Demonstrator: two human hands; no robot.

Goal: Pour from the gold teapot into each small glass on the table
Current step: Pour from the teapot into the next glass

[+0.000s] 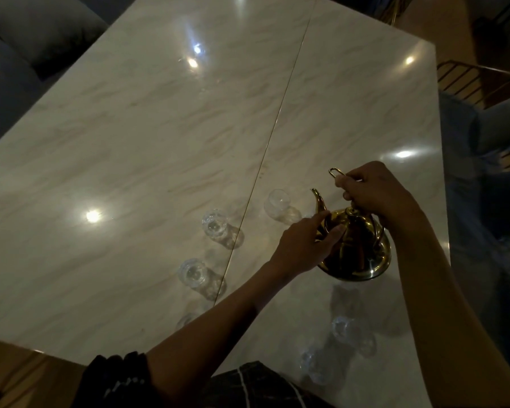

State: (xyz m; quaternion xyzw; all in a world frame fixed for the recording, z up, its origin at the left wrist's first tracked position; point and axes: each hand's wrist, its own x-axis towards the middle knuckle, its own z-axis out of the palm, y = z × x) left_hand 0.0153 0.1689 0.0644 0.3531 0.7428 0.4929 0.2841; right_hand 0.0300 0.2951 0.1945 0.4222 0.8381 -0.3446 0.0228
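Gold teapot (357, 248) standing on the marble table (130, 157), toward its right edge and nearer the front edge than the far one, spout pointing to the far side. Right hand (377, 192) above the pot, fingers curled and pinching the thin wire handle (336, 173), whose looped end sticks out past the knuckles. Left hand (305, 245) against the pot's left shoulder beside the spout, fingers extended and close together, fingertips touching the metal; no curl around it visible.

Small clear glasses arranged around the pot. Far glass (277, 203) just left of the spout, apart from it. Second glass (215, 223) left of the table's centre seam. Third glass (193, 272) nearer the front edge, also left of the seam. Fourth glass (186, 319) partly hidden behind the left forearm. Two more near the front edge on the right half: one (343, 326) in front of the pot, one (309, 360) closest to the edge. Contents of the glasses impossible to tell in the dim light.

Dark checked garment (248, 387) at the front edge. Grey sofa (27, 39) beyond the far left corner.
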